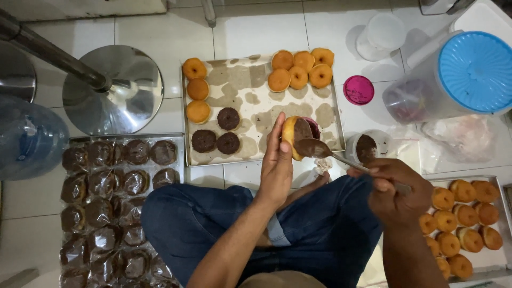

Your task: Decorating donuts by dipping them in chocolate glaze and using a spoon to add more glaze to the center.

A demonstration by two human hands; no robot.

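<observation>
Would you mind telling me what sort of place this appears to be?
Probably a small home doughnut workshop, set up on a white tiled floor: a paper-lined metal tray of plain and chocolate-topped doughnuts, a tray of plastic-wrapped chocolate doughnuts, and a small chocolate-filled tub.

Person is wearing dark blue denim jeans [320,224], fabric creasing in folds over both thighs and knees. A lighter blue strip, looking like a turned-up cuff or inner hem [277,230], is showing near the middle of the lap. Both forearms are showing bare, no sleeves reaching into view. Left hand [276,168] is wearing no glove, ring or watch that can be seen; right hand [397,192] likewise is showing bare, wrist uncovered. A tan or khaki patch of clothing [277,280] is peeking in at the bottom edge; cannot tell which garment.
</observation>
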